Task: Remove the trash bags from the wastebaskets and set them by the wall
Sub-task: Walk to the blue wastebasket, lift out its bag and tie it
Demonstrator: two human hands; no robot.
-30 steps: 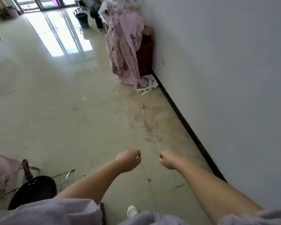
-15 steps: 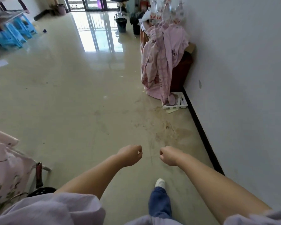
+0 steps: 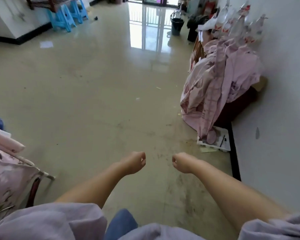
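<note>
Floor (image 3: 97, 87) — glossy beige tile, as I see it. Landmark: pink-draped cabinet (image 3: 223, 87) at the wall. Just in front of its base, a white tray (image 3: 218, 141) on stained tile. Beyond it, a dark bucket (image 3: 177, 25). Far across from it — blue stools (image 3: 66, 18), a white paper (image 3: 46, 44).
</note>
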